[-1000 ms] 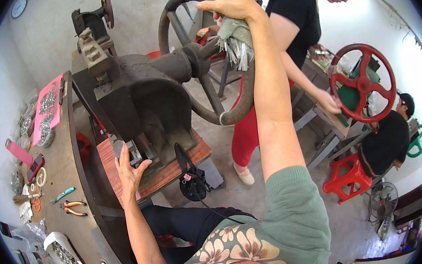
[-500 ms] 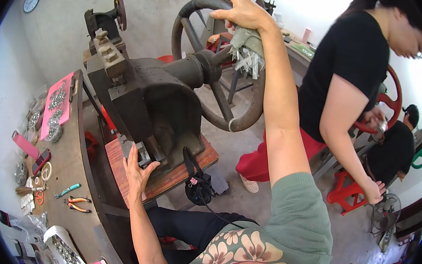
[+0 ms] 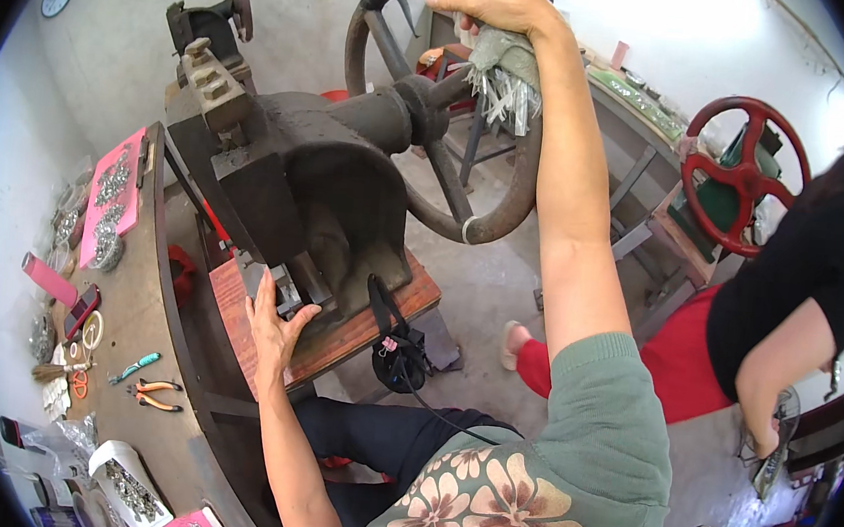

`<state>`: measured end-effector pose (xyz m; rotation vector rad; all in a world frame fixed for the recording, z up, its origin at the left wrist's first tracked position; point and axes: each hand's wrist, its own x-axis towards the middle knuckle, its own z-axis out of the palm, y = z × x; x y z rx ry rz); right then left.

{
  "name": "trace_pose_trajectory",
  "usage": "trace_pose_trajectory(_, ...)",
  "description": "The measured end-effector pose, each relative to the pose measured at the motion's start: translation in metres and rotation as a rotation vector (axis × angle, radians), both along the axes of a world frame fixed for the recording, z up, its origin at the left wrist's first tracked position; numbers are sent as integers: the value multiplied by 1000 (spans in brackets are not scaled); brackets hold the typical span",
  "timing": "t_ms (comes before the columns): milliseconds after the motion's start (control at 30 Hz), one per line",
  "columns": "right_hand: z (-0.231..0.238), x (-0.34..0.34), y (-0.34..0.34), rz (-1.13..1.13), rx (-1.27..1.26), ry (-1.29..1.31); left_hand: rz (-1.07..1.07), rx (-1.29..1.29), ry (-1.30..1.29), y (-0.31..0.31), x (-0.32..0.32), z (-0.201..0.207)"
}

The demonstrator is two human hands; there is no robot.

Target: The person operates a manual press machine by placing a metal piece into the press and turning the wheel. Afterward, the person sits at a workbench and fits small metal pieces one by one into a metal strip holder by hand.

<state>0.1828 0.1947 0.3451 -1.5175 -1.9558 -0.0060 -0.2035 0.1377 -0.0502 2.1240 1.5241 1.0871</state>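
My right hand (image 3: 500,1) is closed over the top of the dark handwheel (image 3: 493,228) of a heavy hand press (image 3: 253,128). A greyish cloth with frayed clear strips (image 3: 505,65) is bound to the wheel's rim just below that hand. Down at the press's foot, my left hand (image 3: 277,333) has its fingers stretched up and its thumb apart, beside a small metal die block (image 3: 289,292). The fingertips are close to the die; any small piece at them is too small to make out. A reddish wooden board (image 3: 333,364) bears the press.
On the left bench (image 3: 162,311) lie orange-handled pliers (image 3: 157,395), teal pliers (image 3: 137,367), a pink tray of metal parts (image 3: 124,222) and a white container of parts (image 3: 127,484). A black bag (image 3: 399,362) hangs by the board. At right, a person (image 3: 791,296) bends near a red handwheel (image 3: 748,177).
The person in black and red has moved right and bent lower, uncovering the red handwheel. My view has shifted slightly; both my hands stay at the wheel and die.
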Motion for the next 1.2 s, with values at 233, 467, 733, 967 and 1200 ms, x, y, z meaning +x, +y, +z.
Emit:
trace_pose_trajectory(233, -1, -15, -8, -32, -68, 77, 24, -3, 10, -3, -6, -4)
trace_pose_trajectory(467, 4, -8, -3, -27, 41, 40, -102, -121, -240, -6, -16, 10)
trace_pose_trajectory(733, -8, 53, 47, 140, 34, -84, 5, 44, -745, 48, -31, 11)
trace_pose_trajectory(967, -11, 18, 25, 70, 14, -56, -37, -54, -366, 95, -27, -4)
trace_pose_trajectory(1200, -10, 28, 23, 35, 6, -42, -216, -141, -283, 51, -55, 39)
